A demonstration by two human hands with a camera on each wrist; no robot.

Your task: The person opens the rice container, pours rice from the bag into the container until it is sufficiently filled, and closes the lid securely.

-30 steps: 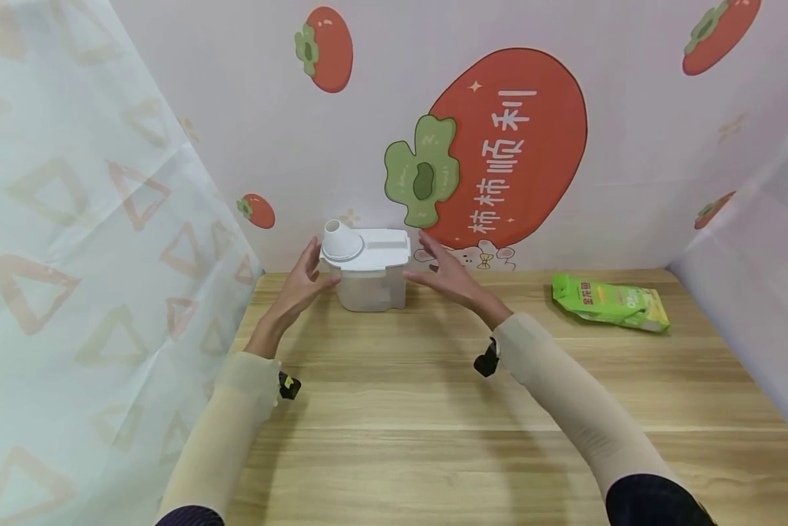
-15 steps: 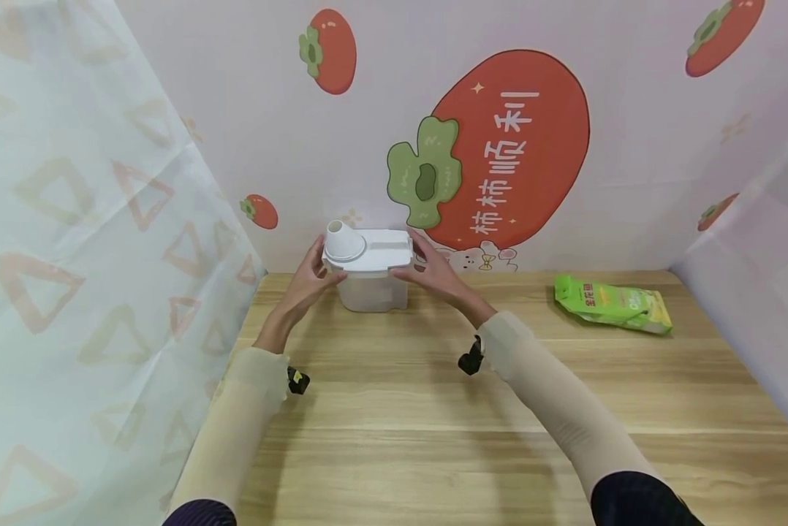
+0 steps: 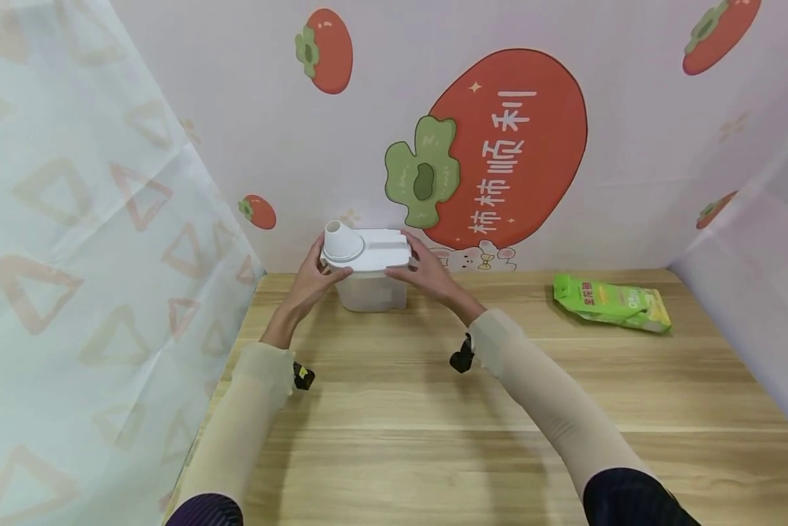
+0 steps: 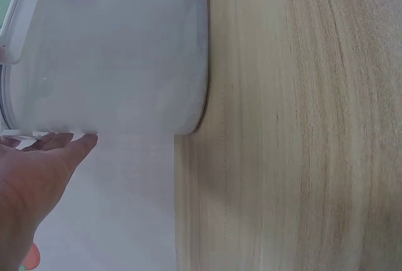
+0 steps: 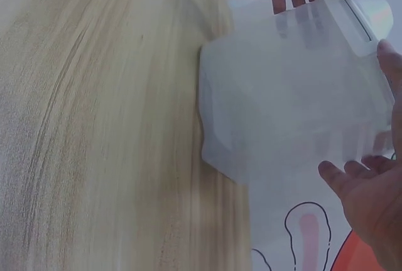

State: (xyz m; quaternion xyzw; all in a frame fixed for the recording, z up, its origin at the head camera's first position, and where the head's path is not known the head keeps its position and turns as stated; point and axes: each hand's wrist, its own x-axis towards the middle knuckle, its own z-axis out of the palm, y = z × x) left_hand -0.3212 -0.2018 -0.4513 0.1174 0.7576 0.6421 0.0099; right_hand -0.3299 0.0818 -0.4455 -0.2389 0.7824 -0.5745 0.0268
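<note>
A translucent plastic storage container with a white lid stands on the wooden table against the back wall. A white cone-shaped cap rises from the lid's left end. My left hand grips the left end just under the lid, thumb across the front. On the opposite end my right hand holds it the same way. The left wrist view shows the container's frosted side and its base at the tabletop. In the right wrist view, fingers lie along the far side of the container.
A green and yellow packet lies on the table at the right. The printed back wall rises right behind the container, and a patterned sheet closes off the left side.
Both hands have closed in on the container's two ends, from slightly apart to gripping it, thumbs now over its front. The container has stayed in place.
</note>
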